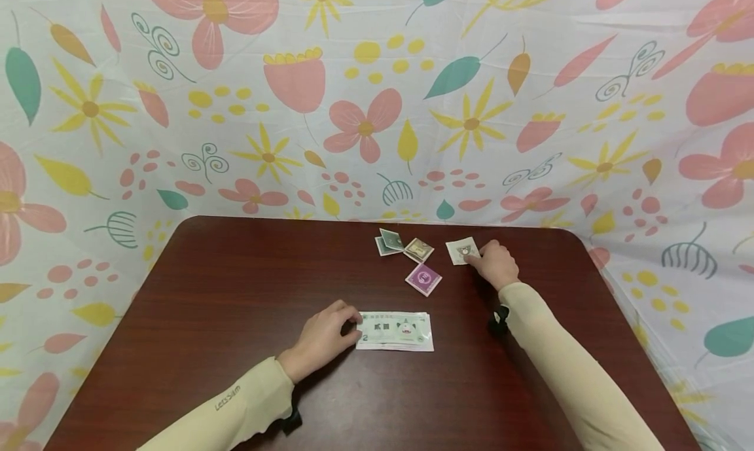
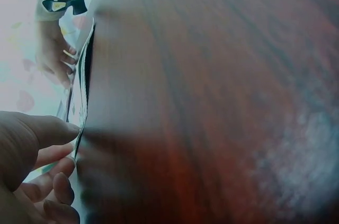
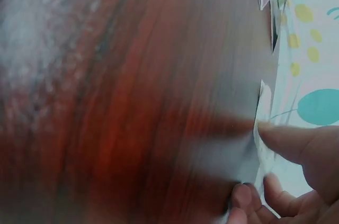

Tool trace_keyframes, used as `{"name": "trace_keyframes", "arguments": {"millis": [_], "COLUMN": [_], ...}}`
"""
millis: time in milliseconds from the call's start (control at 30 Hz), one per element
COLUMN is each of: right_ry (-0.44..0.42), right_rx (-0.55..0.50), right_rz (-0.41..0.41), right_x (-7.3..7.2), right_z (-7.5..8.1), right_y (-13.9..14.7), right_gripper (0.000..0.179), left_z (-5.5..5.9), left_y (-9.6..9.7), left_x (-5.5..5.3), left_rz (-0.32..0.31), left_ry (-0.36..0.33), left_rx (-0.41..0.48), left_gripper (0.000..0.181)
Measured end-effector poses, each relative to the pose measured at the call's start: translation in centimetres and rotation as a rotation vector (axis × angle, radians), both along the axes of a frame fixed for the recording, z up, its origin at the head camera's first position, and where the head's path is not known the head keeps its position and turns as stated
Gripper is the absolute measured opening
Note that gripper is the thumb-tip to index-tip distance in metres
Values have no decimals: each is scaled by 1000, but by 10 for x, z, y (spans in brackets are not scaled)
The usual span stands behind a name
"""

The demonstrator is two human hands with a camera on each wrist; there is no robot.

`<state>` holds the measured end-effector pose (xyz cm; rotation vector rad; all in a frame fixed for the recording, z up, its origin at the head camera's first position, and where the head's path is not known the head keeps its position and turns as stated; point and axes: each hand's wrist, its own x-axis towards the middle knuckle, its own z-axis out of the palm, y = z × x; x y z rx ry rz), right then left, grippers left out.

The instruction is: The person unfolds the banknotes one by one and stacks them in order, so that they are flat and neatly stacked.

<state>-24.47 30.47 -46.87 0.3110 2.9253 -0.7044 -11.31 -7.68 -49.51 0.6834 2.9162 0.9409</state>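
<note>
A stack of play banknotes [image 1: 394, 331] lies flat near the middle of the table, the top one pale green with a cartoon face and a 2. My left hand [image 1: 324, 336] pinches the stack's left end; the left wrist view shows the thumb at the edge of the notes [image 2: 83, 83]. Farther back on the right, my right hand [image 1: 497, 264] pinches the right side of a small white paper square [image 1: 461, 249] printed with a cartoon figure, perhaps a folded note. In the right wrist view, the thumb presses against this white paper [image 3: 262, 128].
Left of the right hand lie a purple paper square [image 1: 423, 279], a brownish one [image 1: 419, 249] and grey-green folded pieces [image 1: 391, 240]. The dark red-brown table [image 1: 235, 281] has a flower-patterned cloth [image 1: 365, 130] hanging behind it.
</note>
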Motion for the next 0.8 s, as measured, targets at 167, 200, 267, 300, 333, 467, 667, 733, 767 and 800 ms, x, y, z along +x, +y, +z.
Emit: {"name": "trace_keyframes", "arguments": {"millis": [167,200,267,300,333,467,667,733,767,800], "right_ry": [51,64,86,92,102,162,223,222,222,219], "right_rx": [-18,-23,-42,-57,-70,-145,-228,-242,-246,-253], "right_rz": [-26,-28,-24,-21,-18,4,50,61,67,73], "right_x": [3,4,7,9,11,20,33,39,41,44], "right_z": [0,0,-1,-1,-1,4,13,17,20,23], "right_y": [2,2,3,4,4,5,4,2,1,-1], "right_gripper": [34,32,31,31,31,29,27,28,28,28], "left_z": [0,0,0,0,-1,-2,-2,0,0,1], "left_y": [0,0,0,0,0,0,0,0,0,0], "left_x": [-1,-1,-1,0,0,0,0,0,0,0], "left_rz": [-7,-6,-8,-10,-13,-18,-19,-18,-18,-18], "left_ry": [-9,-10,-11,-10,-9,13,23,20,20,20], "left_rx": [-6,-8,-13,-16,-17,-24,-12,-5,-3,-3], "left_gripper": [17,17,17,17,17,17,15,15,15,15]}}
